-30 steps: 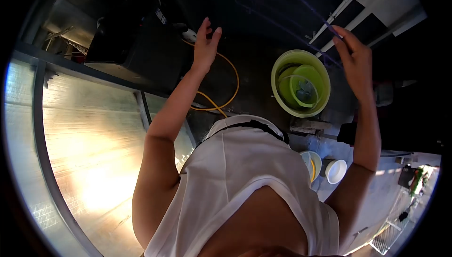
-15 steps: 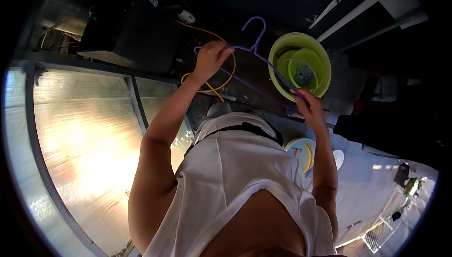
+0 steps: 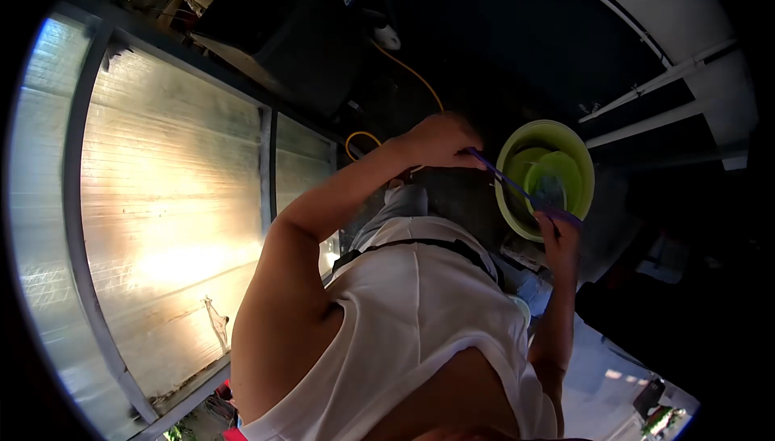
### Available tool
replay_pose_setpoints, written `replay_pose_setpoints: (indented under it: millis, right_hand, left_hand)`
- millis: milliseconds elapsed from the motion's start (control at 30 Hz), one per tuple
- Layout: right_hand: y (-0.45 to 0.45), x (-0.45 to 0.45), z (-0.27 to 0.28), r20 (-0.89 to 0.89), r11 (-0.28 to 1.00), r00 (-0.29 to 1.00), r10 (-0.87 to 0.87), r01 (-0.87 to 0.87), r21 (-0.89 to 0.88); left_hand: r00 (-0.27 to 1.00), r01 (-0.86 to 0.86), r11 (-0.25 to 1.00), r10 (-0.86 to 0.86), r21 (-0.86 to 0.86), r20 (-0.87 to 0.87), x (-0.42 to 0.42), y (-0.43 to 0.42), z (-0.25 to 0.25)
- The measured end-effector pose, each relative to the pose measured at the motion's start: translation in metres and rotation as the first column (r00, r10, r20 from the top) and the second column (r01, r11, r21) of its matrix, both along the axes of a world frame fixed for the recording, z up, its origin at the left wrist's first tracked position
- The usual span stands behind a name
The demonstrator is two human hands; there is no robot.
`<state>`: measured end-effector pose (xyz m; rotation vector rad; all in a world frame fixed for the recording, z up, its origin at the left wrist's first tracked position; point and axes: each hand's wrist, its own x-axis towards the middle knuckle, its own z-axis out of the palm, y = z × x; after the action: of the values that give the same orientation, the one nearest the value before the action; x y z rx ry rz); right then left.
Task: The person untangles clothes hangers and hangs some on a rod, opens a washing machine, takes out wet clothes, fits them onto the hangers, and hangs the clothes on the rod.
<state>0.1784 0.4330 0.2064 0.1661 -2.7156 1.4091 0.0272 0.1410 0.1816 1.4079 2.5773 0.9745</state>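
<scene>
A purple clothes hanger [image 3: 513, 184] runs between my two hands, with its slim bar crossing in front of a lime-green bucket [image 3: 587, 168]. My left hand [image 3: 446, 140] is closed on the hanger's upper-left end, and some of its fingers are hidden. At the other end, my right hand [image 3: 559, 241] grips the hanger with thumb and fingers, close to the bucket's lower rim. The hanger's hook cannot be made out from here. Inside the bucket sits a smaller green container [image 3: 563, 173], with something greyish in it that I cannot identify.
A yellow cord [image 3: 413, 76] trails over the dark floor beyond my left hand. To the upper left stands a black boxy appliance [image 3: 291, 61] with a small red light. Bright translucent panels [image 3: 173, 199] line the left side, and white pipes [image 3: 642, 122] run at the upper right.
Both hands and the hanger have shifted right and down in the view, and the hands are closer together. The hanger has turned, and its hook has gone from sight. The camera view has swung.
</scene>
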Motion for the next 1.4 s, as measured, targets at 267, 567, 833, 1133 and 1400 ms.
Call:
replay_pose_setpoints:
  millis: [267,567,833,1133,1400]
  right_hand:
    - [-0.007,-0.071,-0.021,0.109,0.981,0.985,0.136,-0.119,-0.156]
    - [-0.088,-0.224,-0.016,0.377,0.921,0.912,0.162,-0.003,-0.389]
    - [-0.180,-0.343,-0.014,0.257,0.976,0.965,0.054,0.003,-0.218]
    - [-0.234,-0.430,-0.032,0.254,0.989,0.964,0.080,-0.044,-0.145]
    - [-0.256,-0.534,-0.048,0.000,0.986,0.990,0.140,-0.140,-0.091]
  left_hand:
    - [0.994,-0.062,0.988,0.047,0.139,0.103,-0.077,-0.058,-0.032]
    - [0.997,-0.068,0.977,0.075,0.203,-0.029,-0.200,-0.113,-0.047]
    - [0.951,-0.309,0.945,0.308,0.105,0.030,-0.292,-0.186,-0.057]
    - [0.876,-0.468,0.869,0.433,0.159,0.212,-0.353,-0.251,-0.088]
    - [0.299,-0.916,0.285,0.954,-0.284,-0.007,-0.434,-0.303,-0.106]
